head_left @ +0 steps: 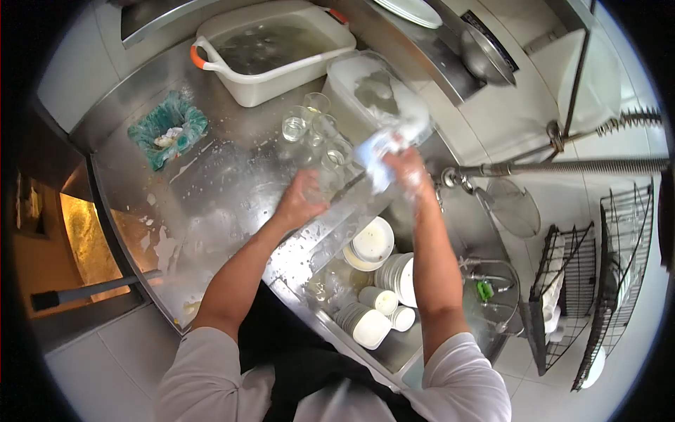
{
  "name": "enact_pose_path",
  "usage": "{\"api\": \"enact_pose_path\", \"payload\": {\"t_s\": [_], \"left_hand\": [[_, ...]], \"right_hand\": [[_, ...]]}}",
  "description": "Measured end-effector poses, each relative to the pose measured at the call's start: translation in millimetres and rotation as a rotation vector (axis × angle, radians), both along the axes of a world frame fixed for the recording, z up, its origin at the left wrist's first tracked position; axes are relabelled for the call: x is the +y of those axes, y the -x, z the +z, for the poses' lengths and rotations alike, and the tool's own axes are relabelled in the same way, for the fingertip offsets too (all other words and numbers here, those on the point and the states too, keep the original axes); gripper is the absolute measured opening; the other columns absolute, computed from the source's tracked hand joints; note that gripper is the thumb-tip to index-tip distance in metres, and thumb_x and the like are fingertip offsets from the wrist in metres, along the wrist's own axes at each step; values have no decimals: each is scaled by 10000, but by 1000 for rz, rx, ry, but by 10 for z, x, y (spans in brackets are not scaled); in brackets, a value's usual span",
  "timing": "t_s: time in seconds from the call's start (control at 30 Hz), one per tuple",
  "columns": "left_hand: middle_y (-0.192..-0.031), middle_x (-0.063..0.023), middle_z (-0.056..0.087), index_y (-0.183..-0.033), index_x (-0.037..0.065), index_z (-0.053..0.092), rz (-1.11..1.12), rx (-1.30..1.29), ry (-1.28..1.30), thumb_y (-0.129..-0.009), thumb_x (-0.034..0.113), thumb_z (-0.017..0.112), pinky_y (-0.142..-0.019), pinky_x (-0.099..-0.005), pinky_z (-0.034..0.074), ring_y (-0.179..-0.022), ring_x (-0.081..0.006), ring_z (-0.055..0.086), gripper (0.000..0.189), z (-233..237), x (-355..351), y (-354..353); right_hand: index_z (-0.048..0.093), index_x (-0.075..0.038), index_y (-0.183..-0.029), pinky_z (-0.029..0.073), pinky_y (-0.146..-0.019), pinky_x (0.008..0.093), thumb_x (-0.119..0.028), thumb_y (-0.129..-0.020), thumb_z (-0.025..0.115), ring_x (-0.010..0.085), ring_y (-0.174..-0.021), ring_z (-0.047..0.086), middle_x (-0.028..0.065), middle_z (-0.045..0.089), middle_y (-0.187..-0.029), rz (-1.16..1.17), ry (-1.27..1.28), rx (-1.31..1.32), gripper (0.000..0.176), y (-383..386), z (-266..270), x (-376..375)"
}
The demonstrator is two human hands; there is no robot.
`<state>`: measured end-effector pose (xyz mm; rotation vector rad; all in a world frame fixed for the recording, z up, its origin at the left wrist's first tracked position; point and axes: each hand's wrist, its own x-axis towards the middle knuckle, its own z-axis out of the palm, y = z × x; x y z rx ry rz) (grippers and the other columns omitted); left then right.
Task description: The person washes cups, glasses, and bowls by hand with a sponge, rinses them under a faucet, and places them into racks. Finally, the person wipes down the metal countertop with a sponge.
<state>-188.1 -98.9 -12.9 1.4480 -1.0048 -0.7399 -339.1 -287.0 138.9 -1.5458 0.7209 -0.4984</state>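
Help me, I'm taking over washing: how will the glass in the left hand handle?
Probably slippery: the glass in the left hand looks wet, and the right hand and sponge look soapy. Likely light, as it is held one-handed. Seemingly fragile: clear, thin walls.

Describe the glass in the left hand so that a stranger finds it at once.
Start at the steel counter beside the sink. Near its edge, the left hand grips a clear glass, next to the right hand holding a cloth. The other glasses stand behind; only this one is held.
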Motion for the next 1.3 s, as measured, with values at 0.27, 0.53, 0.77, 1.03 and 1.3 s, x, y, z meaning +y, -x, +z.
{"api": "enact_pose_path", "payload": {"t_s": [0.27,0.53,0.77,1.03,1.3], "left_hand": [[-1134,-91,558,-1455,84,326,-596,585,-84,-814,201,738,-849,-349,517,-1013,-168,570,771,190,455,1108],[-1103,-81,612,-1439,108,335,-521,793,-255,-913,214,661,-664,-332,581,-797,-171,646,628,259,622,1700],[-1173,-49,597,-1249,89,553,-345,573,-288,-921,212,673,-719,-369,614,-1003,-172,618,370,358,556,2168],[-896,-73,676,-1068,47,644,-283,590,-791,-933,443,577,-598,-388,555,-751,-209,669,423,622,388,2145],[-942,-122,666,-1063,35,635,168,125,-199,-925,301,587,-789,-405,510,-906,-267,648,304,80,343,2693]], "right_hand": [[629,7,-1098,482,-792,303,-354,-959,600,159,-869,608,72,669,-978,-233,-52,125,388,1123,-834,993],[488,-7,-1363,368,-1059,398,-314,-894,634,372,-1238,507,216,523,-1320,-234,668,142,579,1970,-825,1909],[678,19,-974,492,-773,321,-312,-909,656,197,-811,627,92,682,-843,-385,-58,169,338,2457,-1094,1687],[660,-38,-1112,490,-857,332,-253,-829,717,189,-917,635,83,686,-1024,-49,772,164,360,2443,-1174,2188],[618,-48,-1147,501,-791,350,-218,-814,731,213,-872,636,75,668,-927,-56,248,-158,391,2511,-1334,1733]]}}
